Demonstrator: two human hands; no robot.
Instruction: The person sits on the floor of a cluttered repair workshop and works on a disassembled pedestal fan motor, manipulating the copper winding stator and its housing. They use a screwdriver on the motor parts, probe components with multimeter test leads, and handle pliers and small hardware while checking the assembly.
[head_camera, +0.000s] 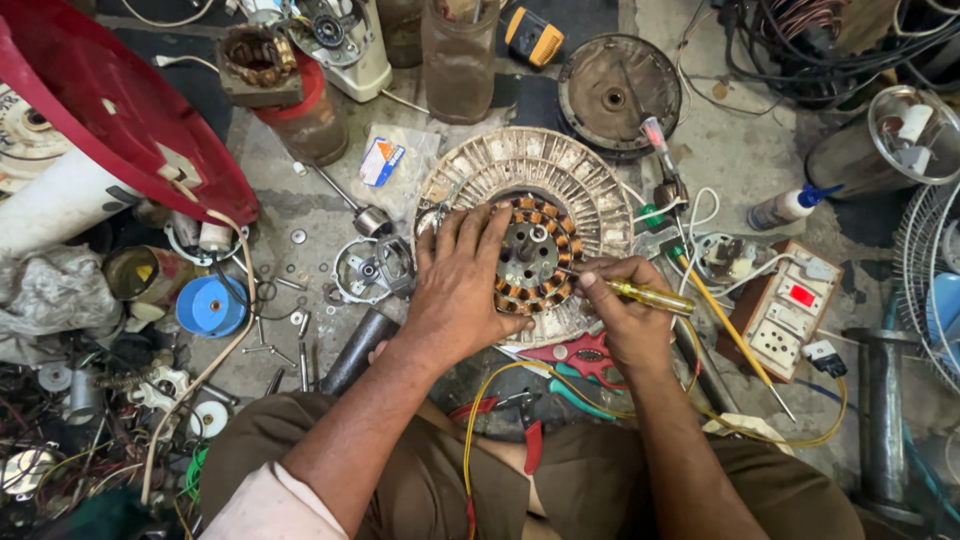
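Right now we have the fan motor stator (525, 235) lying flat on the floor at the centre of the frame, its copper windings (545, 262) ringing the hub (530, 248). Our left hand (462, 290) lies spread and open over the left side of the stator, fingers pressing on the windings to pin it down. Our right hand (625, 310), just right of centre, is closed around a yellow-handled screwdriver (650, 296) whose tip points left into the windings near the hub.

To do this well, we judge that the left palm should bear down evenly so the stator cannot spin or rock, and the tip should work gently between coils, never scraping the copper, since a slip could nick the wire. Red-handled pliers (575, 355) lie just below the stator, and a switch-and-socket board (790, 312) sits at the right, with yellow wires (740, 345) trailing near our wrist.
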